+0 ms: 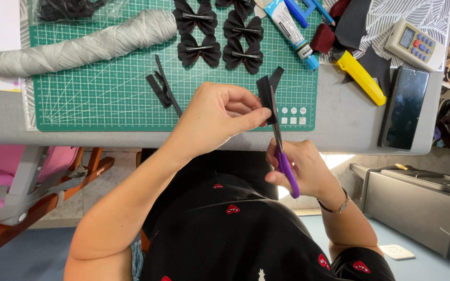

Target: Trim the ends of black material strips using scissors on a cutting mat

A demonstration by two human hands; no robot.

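**Snipping black ribbon over the edge of the cutting mat**

So here's where we're at. Our left hand (220, 117) is pinching a short strip of black ribbon (265, 92) between thumb and fingertips, holding it upright just above the near edge of the green cutting mat (105, 88). We'd guess it's held up in the air like that so the blades get a clean bite without the mat in the way. Our right hand (300, 171) is curled through the handles of the purple scissors (282, 156), blades pointing up along the ribbon; we can't tell how far apart the blades are, they're edge-on to the camera.

Finished pieces sit out of the way at the far side: a cluster of black bows (220, 31), matte and pleated, each cinched with a slim metal clip. A few ribbon offcuts (161, 88) lie flat on the mat near our left hand.

Other stuff within reach: a fat skein of shiny grey thread (79, 44), a glue tube (290, 28) with a blue cap, a yellow utility knife (360, 77), a dark phone (404, 106) lying face up and a pale remote (415, 44). All on the grey table (350, 125).
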